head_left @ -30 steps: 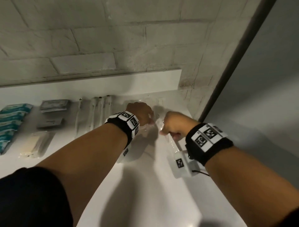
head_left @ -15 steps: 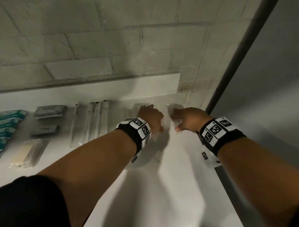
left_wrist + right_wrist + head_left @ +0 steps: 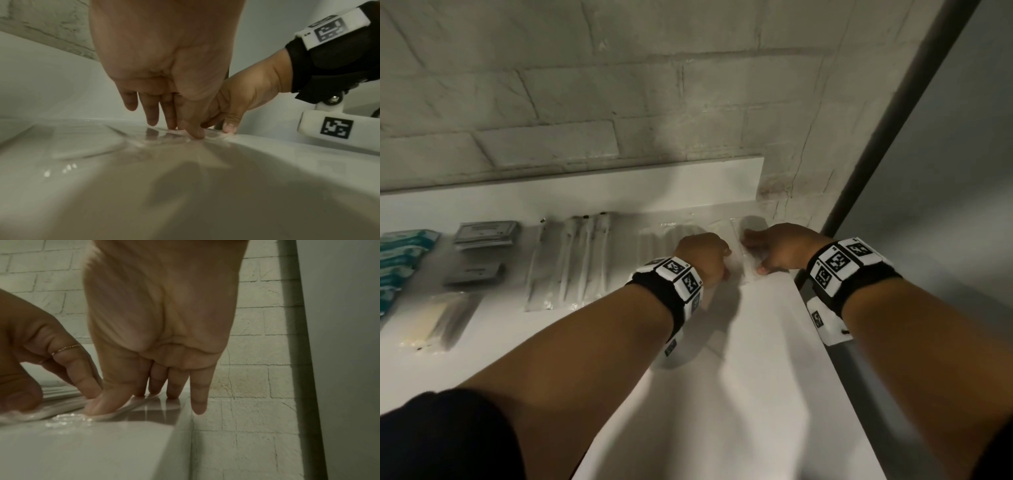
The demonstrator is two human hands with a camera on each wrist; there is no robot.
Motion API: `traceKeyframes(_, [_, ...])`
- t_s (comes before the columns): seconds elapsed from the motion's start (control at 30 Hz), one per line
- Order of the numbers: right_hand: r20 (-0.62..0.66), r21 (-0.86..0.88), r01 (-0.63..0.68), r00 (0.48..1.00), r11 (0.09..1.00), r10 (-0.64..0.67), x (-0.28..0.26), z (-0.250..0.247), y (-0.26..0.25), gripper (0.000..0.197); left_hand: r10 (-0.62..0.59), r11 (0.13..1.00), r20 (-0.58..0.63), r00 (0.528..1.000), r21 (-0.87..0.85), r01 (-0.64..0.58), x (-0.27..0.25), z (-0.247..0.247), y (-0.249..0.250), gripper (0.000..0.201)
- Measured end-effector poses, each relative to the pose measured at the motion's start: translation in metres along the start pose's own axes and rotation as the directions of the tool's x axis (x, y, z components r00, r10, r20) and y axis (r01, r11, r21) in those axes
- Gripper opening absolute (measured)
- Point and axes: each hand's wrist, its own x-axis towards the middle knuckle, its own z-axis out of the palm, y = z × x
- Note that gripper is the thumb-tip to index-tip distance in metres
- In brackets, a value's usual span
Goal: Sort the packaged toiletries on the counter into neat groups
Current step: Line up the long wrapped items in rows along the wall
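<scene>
At the counter's (image 3: pixel 739 394) far right end lie several clear plastic packets (image 3: pixel 743 255), flat and overlapping. My left hand (image 3: pixel 709 260) presses its straight fingers (image 3: pixel 153 116) down on the clear packets (image 3: pixel 156 136). Right beside it, my right hand (image 3: pixel 767 250) rests its thumb and straight fingertips (image 3: pixel 172 386) on the rightmost clear packet (image 3: pixel 133 404), near the counter's edge. Neither hand grips anything. In the right wrist view my left hand (image 3: pixel 61 361) wears a thin ring.
Further left stand sorted groups: wrapped toothbrushes (image 3: pixel 571 263), grey sachets (image 3: pixel 482 233), a cream packet (image 3: pixel 434 318) and teal packs (image 3: pixel 400 260). A brick wall (image 3: pixel 654 102) backs the counter. The counter ends just right of my right hand, by a dark post (image 3: pixel 876 154).
Both hands moved from the counter's middle to its back right. The right hand laid down the clear packet it held, and both hands' fingers straightened onto the packets.
</scene>
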Motion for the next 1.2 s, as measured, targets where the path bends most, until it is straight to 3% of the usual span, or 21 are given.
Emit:
traceKeyframes(0.13, [0.018, 0.041, 0.006, 1.0, 0.999, -0.007, 0.002, -0.001, 0.001, 0.075, -0.022, 0.996, 0.027, 0.999, -0.082, 0.025, 0.004, -0.001, 0.001, 0.051])
traceKeyframes(0.3, [0.024, 0.117, -0.013, 1.0, 0.993, 0.01, 0.002, 0.0, 0.002, 0.075, -0.013, 0.999, 0.02, 1.0, -0.052, 0.014, 0.007, 0.0, 0.005, 0.062])
traceKeyframes(0.57, [0.025, 0.244, -0.034, 0.999, 0.969, 0.029, 0.007, 0.004, 0.011, 0.079, 0.003, 0.992, 0.025, 1.0, -0.126, 0.0, 0.008, 0.0, -0.001, 0.063])
traceKeyframes(0.63, [-0.033, 0.29, -0.016, 0.999, 0.957, 0.026, 0.004, -0.001, 0.012, 0.075, -0.006, 0.982, -0.045, 0.999, -0.188, -0.003, 0.004, -0.007, -0.009, 0.057])
traceKeyframes(0.7, [-0.144, 0.317, 0.027, 0.989, 0.948, 0.02, -0.001, -0.006, 0.007, 0.065, -0.016, 0.992, -0.108, 0.994, -0.13, 0.002, 0.001, -0.017, -0.022, 0.048])
traceKeyframes(0.8, [-0.187, 0.274, 0.068, 0.982, 0.959, -0.016, 0.001, -0.008, -0.014, 0.052, -0.061, 0.997, 0.015, 0.998, 0.047, 0.061, -0.004, -0.027, -0.039, 0.048])
traceKeyframes(0.9, [-0.141, 0.051, 0.09, 0.987, 0.995, -0.082, 0.01, -0.002, -0.038, 0.041, -0.069, 0.983, 0.138, 0.988, 0.176, 0.044, -0.009, -0.024, -0.041, 0.056])
traceKeyframes(0.97, [-0.118, -0.039, 0.104, 0.987, 0.994, -0.108, 0.014, 0.002, -0.043, 0.038, -0.057, 0.982, 0.147, 0.987, 0.185, 0.029, -0.012, -0.018, -0.037, 0.059])
traceKeyframes(1.1, [-0.115, -0.039, 0.129, 0.984, 0.991, -0.133, 0.017, 0.005, -0.042, 0.034, -0.044, 0.987, 0.103, 0.994, 0.157, 0.028, -0.017, -0.013, -0.031, 0.062])
traceKeyframes(1.2, [-0.111, -0.014, 0.129, 0.985, 0.991, -0.13, 0.019, 0.006, -0.039, 0.043, -0.048, 0.992, 0.097, 0.994, 0.121, 0.036, -0.019, -0.014, -0.03, 0.062])
